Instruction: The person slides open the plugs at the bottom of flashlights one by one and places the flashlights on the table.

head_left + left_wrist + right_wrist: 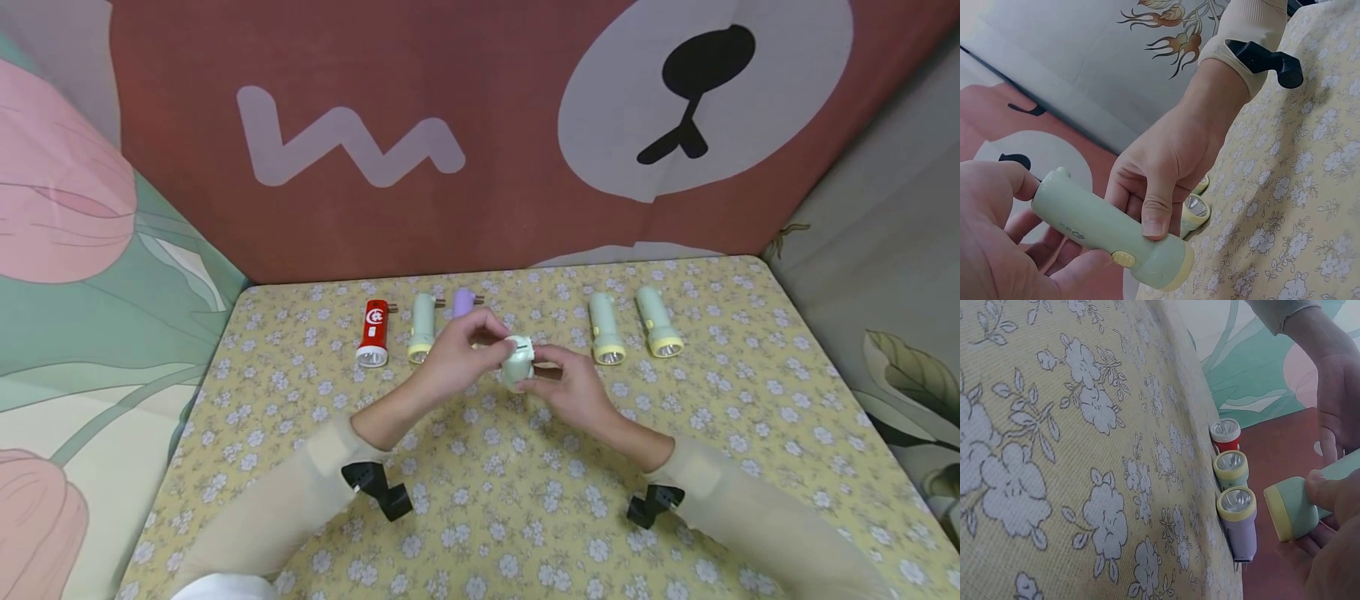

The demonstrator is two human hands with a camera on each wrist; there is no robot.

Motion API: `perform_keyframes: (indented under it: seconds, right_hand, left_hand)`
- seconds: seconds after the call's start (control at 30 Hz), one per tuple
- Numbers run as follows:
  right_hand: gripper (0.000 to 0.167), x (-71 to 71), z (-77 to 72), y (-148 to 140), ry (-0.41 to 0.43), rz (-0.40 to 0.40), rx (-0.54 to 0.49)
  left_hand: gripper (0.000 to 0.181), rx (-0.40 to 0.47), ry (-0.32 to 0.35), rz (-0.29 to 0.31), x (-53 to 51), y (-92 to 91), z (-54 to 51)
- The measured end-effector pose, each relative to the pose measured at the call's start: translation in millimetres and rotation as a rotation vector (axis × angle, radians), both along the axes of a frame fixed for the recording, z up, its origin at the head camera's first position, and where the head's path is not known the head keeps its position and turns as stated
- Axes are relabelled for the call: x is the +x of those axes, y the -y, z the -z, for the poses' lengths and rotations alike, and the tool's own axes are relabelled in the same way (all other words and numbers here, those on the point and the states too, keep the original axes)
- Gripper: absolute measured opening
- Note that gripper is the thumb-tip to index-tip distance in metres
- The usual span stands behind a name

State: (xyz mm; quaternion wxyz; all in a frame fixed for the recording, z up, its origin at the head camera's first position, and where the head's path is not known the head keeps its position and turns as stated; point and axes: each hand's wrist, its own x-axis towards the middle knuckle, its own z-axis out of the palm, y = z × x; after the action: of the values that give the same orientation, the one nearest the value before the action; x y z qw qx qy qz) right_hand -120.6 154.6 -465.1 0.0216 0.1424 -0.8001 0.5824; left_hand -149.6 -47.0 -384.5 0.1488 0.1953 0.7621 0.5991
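Pale-green flashlight (pixel 1097 219): held above the middle of the tabletop (pixel 487 517) between both hands, tail toward the head camera, yellow-rimmed head tipped down, apart from the flashlights lying behind.
Left hand (pixel 465 350): grip pinching the barrel, thumb just beside the yellow switch (pixel 1124 259), index finger at the tail.
Right hand (pixel 573 383): grip pinching close behind the yellow rim, thumb on one side, fingers on the other.
Left trio: red flashlight (pixel 372 321), lying green flashlight (pixel 422 325) and purple flashlight (pixel 1242 534), side by side with narrow gaps, plug prongs pointing right in the head view, where the left hand partly covers the purple one.
Right pair: inner green flashlight (pixel 602 321) and outer green flashlight (pixel 656 318), near each other, lens ends toward the person.
Middle gap: a wide stretch of flowered cloth separates trio from pair, the hands in front of it.
Back edge: meets the red backdrop (pixel 510 217); the row lies close to it.
Side edges: flower-printed curtain (pixel 75 225) at left, grey curtain (pixel 862 275) at right; a strip of cloth lies between each edge and the outermost flashlight.
Near side: broad cloth runs out of frame between the cream sleeves (pixel 300 483).
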Motion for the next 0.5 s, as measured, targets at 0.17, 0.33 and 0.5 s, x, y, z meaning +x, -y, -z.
perform_keyframes:
  seconds: [0.17,0.33,0.5]
  right_hand:
    - [0.039,0.6,0.1,-0.7,-0.015,-0.011,0.007]
    - [0.038,1.0,0.0,-1.4,-0.047,-0.018,0.035]
    - [0.04,1.2,-0.2,-0.6,-0.057,-0.021,0.043]
  left_hand:
    - [0.006,-0.004,0.006,-0.002,0.9,-0.6,-0.1]
    - [0.005,-0.013,0.003,0.012,1.6,-0.2,-0.4]
    - [0.006,-0.011,-0.003,0.012,1.2,-0.2,-0.5]
